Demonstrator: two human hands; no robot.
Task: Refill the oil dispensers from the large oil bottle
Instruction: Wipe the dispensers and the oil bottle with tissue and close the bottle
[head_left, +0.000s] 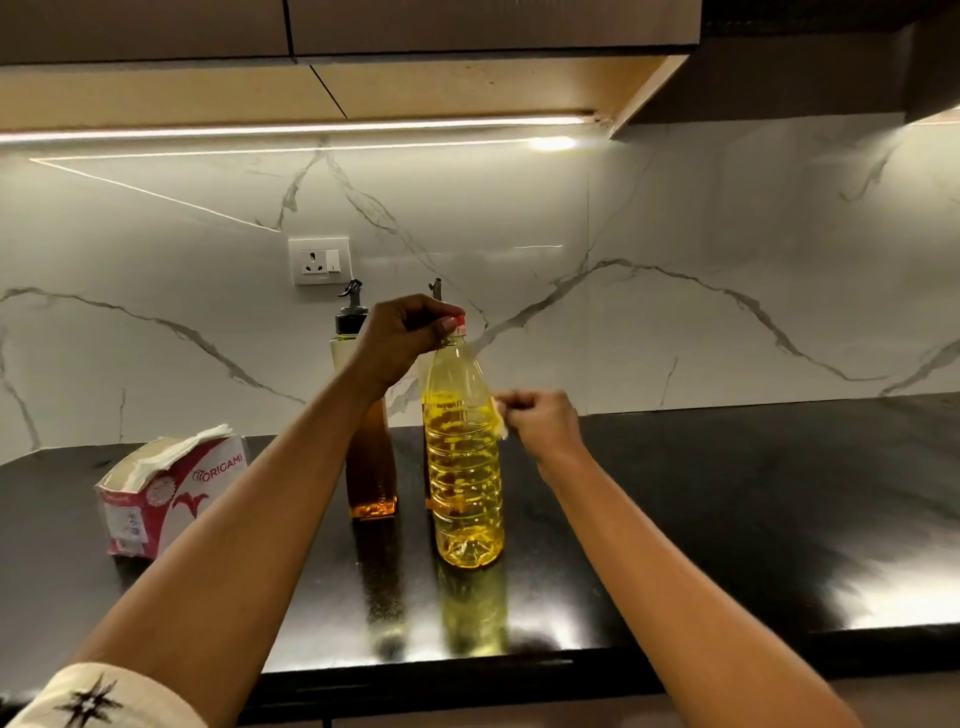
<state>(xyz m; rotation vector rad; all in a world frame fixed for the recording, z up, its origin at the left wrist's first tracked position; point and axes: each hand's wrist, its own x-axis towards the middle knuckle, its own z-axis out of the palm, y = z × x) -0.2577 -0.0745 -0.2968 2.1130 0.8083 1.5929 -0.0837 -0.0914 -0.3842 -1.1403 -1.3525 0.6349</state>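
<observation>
The large oil bottle (465, 467) stands upright near the middle of the black countertop (727, 493), about three-quarters full of yellow oil, its red cap (460, 325) still on. The left hand (400, 343) reaches in from 7 o'clock and clasps that cap from above, fingers and thumb curled round it. At the bottle's 3 o'clock, just beside its shoulder, the right hand (540, 421) is clenched and pinches a small white scrap (500, 415), too blurred to name. At 10 o'clock, partly behind the left forearm, a square oil dispenser (371, 483) with a black pour-spout top holds amber oil. Directly behind the bottle, at 12 o'clock, only the spout of a second dispenser (435, 289) shows. Well apart at 9 o'clock lies an opened Origami tissue pack (171, 488). A wall socket (319, 261) sits on the marble backsplash (675, 234) at 11 o'clock.
</observation>
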